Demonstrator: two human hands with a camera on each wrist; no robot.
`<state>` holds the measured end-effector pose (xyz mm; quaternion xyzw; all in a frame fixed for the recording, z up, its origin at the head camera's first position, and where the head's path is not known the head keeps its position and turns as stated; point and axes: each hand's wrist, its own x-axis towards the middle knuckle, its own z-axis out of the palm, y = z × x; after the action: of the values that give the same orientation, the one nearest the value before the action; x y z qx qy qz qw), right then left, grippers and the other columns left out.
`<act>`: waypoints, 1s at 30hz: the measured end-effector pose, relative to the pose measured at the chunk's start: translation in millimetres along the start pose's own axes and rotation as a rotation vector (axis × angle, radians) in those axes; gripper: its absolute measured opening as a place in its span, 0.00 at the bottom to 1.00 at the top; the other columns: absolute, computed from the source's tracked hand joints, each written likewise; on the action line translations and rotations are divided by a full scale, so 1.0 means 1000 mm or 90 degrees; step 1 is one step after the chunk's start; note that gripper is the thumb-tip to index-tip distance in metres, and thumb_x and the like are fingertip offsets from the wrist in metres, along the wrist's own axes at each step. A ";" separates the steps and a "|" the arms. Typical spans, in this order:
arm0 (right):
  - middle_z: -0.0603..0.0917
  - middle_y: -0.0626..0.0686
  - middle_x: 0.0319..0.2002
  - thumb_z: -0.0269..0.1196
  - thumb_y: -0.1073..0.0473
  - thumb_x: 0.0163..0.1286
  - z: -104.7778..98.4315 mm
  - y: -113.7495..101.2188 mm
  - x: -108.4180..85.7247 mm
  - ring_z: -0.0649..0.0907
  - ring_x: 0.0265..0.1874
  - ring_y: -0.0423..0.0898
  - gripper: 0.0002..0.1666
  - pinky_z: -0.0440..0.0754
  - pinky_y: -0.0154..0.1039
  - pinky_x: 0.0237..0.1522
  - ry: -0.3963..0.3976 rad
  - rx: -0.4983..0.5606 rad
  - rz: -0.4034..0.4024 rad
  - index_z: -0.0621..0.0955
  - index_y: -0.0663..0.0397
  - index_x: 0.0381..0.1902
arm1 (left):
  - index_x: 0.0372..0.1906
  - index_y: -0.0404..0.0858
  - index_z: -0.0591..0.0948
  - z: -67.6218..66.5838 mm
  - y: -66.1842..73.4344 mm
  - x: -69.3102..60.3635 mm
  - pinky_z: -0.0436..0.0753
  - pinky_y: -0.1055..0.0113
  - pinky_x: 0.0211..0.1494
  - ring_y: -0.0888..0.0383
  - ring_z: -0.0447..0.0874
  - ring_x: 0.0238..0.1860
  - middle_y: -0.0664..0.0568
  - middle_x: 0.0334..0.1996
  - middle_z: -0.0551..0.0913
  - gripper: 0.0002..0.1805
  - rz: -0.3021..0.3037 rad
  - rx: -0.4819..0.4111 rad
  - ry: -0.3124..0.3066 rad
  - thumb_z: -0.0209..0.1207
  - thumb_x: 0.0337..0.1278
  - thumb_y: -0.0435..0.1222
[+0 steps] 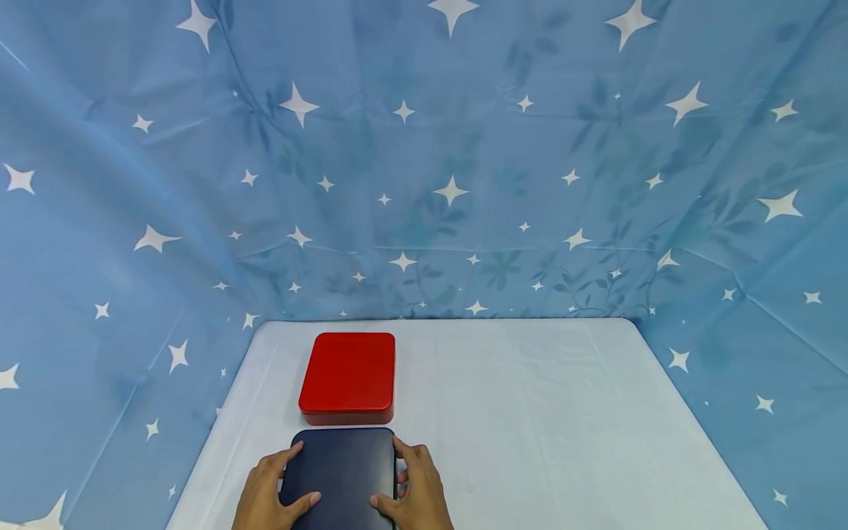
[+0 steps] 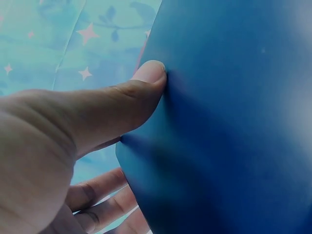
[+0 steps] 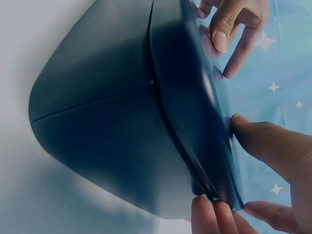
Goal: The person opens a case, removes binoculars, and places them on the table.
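A dark blue rectangular tin lies at the table's near edge, its smooth lid (image 1: 344, 471) facing up. My left hand (image 1: 268, 489) grips the lid's left side, thumb on top, and the left wrist view shows its other fingers beside the edge. On the right side my right hand (image 1: 420, 486) holds the lid, with thumb and index finger at its top edge. In the right wrist view the remaining fingertips touch the lid's rim, and a narrow seam runs between the lid and the tin's body (image 3: 97, 151). What the tin contains is hidden.
A red rectangular tin (image 1: 351, 372) with its lid on stands just behind the dark blue one. Both sit on the left half of a white-covered table (image 1: 530, 427). Blue star-patterned cloth (image 1: 450, 147) hangs behind and along both sides.
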<state>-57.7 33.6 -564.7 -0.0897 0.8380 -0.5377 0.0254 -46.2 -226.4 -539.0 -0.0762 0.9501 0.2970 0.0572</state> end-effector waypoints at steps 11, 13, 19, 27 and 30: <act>0.79 0.53 0.52 0.87 0.58 0.48 -0.008 -0.011 -0.001 0.78 0.33 0.38 0.55 0.82 0.29 0.29 -0.005 0.016 0.034 0.76 0.61 0.74 | 0.73 0.32 0.76 -0.006 0.008 -0.002 0.84 0.35 0.60 0.41 0.80 0.51 0.28 0.63 0.77 0.54 -0.011 0.008 -0.002 0.85 0.39 0.50; 0.79 0.53 0.52 0.87 0.59 0.48 -0.012 -0.014 -0.002 0.78 0.34 0.37 0.56 0.83 0.30 0.30 -0.003 0.025 0.040 0.76 0.60 0.74 | 0.74 0.33 0.76 -0.008 0.013 -0.003 0.82 0.34 0.62 0.40 0.80 0.54 0.29 0.64 0.77 0.54 -0.011 0.006 0.000 0.84 0.39 0.51; 0.80 0.54 0.54 0.87 0.61 0.47 -0.024 -0.019 -0.002 0.78 0.37 0.37 0.56 0.87 0.33 0.33 0.012 0.047 0.048 0.76 0.56 0.75 | 0.74 0.34 0.76 -0.012 0.027 -0.004 0.82 0.36 0.63 0.39 0.79 0.58 0.32 0.66 0.77 0.52 0.009 -0.004 0.016 0.84 0.41 0.48; 0.81 0.54 0.55 0.87 0.61 0.47 -0.042 -0.014 -0.005 0.79 0.38 0.38 0.56 0.88 0.35 0.35 0.036 0.022 0.073 0.77 0.50 0.75 | 0.74 0.36 0.76 -0.007 0.040 -0.006 0.88 0.42 0.58 0.35 0.76 0.63 0.32 0.70 0.75 0.53 0.042 -0.037 -0.002 0.86 0.37 0.45; 0.81 0.54 0.56 0.87 0.61 0.47 -0.049 -0.011 -0.007 0.79 0.38 0.38 0.56 0.87 0.34 0.35 0.042 0.015 0.077 0.76 0.48 0.75 | 0.74 0.37 0.77 -0.004 0.045 -0.007 0.86 0.40 0.61 0.36 0.76 0.63 0.33 0.71 0.74 0.54 0.063 -0.040 -0.008 0.87 0.35 0.45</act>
<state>-56.6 74.8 -534.7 -0.0211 0.8358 -0.5477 0.0314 -47.3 -191.1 -509.2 -0.0288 0.9426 0.3294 0.0456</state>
